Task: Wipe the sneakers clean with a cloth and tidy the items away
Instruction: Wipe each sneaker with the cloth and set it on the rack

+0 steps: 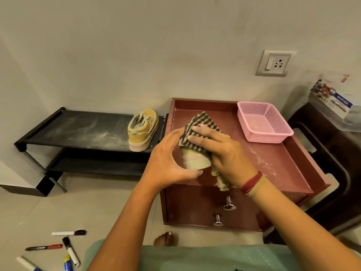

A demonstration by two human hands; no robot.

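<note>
Against the wall on the left, a black two-tier shoe rack [78,128] carries a yellow sneaker [142,130] at the right end of its dusty top shelf, heel toward the camera. Just beside the rack's right end stands a maroon cabinet [283,165], its tray-like top streaked with white powder near the right edge, with two metal knobs [229,204] on its front. A pink basket [263,136] sits at the top's far right corner. Over the top's near left part is the second sneaker [193,161], pale sole toward the camera; whether it touches the top I cannot tell. The left hand [166,159] curls round it from the left, fingers over it and thumb beneath the sole. The right hand [220,147] lays spread, nearly straight fingers on a striped cloth [203,122], pressing it onto this sneaker; its thumb is hidden, and the cloth's loose end hangs below the palm at the near edge. Several markers [69,233] lie scattered on the floor, lower left
</note>
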